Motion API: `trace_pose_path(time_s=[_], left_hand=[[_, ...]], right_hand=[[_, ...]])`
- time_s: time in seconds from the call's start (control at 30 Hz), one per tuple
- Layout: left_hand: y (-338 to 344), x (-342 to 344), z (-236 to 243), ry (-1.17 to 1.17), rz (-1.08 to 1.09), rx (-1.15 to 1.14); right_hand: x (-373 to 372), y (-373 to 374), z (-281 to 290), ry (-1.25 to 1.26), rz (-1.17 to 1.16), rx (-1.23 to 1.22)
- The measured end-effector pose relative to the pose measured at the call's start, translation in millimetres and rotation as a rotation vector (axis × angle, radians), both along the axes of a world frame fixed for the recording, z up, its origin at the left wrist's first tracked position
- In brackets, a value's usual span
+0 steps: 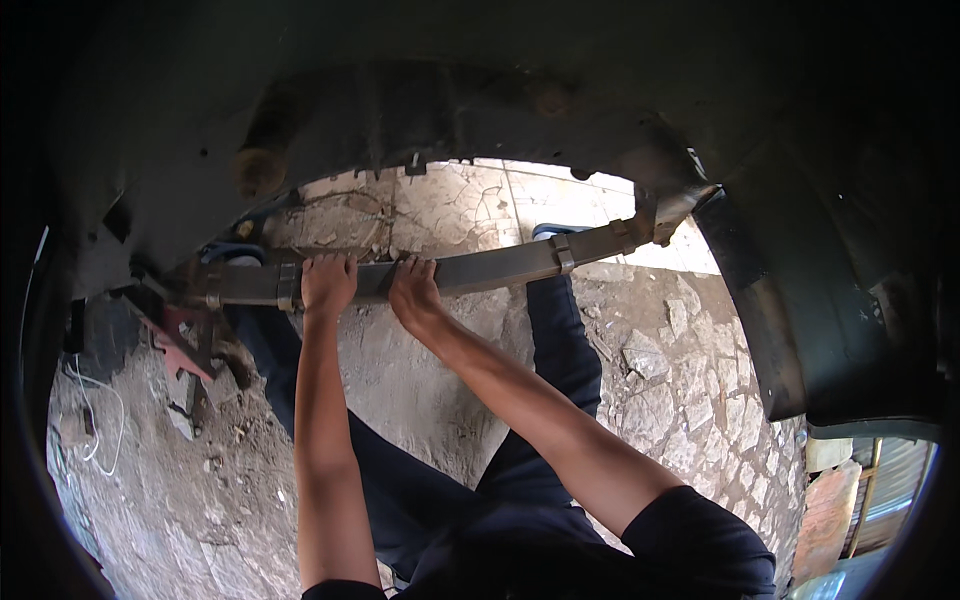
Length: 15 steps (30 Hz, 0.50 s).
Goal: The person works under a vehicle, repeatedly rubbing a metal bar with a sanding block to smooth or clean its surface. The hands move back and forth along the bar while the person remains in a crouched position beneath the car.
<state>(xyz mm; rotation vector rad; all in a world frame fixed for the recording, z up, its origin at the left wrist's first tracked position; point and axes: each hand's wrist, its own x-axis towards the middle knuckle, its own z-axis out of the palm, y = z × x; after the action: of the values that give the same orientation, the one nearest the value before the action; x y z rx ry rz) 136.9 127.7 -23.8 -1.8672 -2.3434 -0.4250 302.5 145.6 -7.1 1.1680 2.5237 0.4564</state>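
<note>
A long dark metal leaf spring (480, 271), bound by metal clamps (563, 252), runs across the view beneath a dark vehicle body (450, 120). My left hand (327, 283) grips the spring left of its middle, fingers bent over the upper edge. Just to its right my right hand (413, 292) is closed over the same bar, thumb side partly hidden. The spring's right end meets a bracket (668, 212) on the body. Its left end disappears among shadowed metal parts.
A red metal stand (190, 345) and a white cable (100, 390) lie at the left. Below are cracked paving (680, 380) and pale tiles (460, 200), with my outstretched legs. A dark curved panel (820, 320) fills the right, above corrugated sheeting (890, 500).
</note>
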Motion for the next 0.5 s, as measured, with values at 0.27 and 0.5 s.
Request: trace_pose_path(time_s=[0.27,0.5], left_hand=[[-1.9,-3.4,-9.2,0.008,-0.018,0.115],[1.1,-0.3,-11.0,-0.004,-0.020,0.104]], right_hand=[[67.1,25.0,26.3,0.279,0.116,-0.237],[95.2,16.4,11.4,0.297,0.038,-0.153]])
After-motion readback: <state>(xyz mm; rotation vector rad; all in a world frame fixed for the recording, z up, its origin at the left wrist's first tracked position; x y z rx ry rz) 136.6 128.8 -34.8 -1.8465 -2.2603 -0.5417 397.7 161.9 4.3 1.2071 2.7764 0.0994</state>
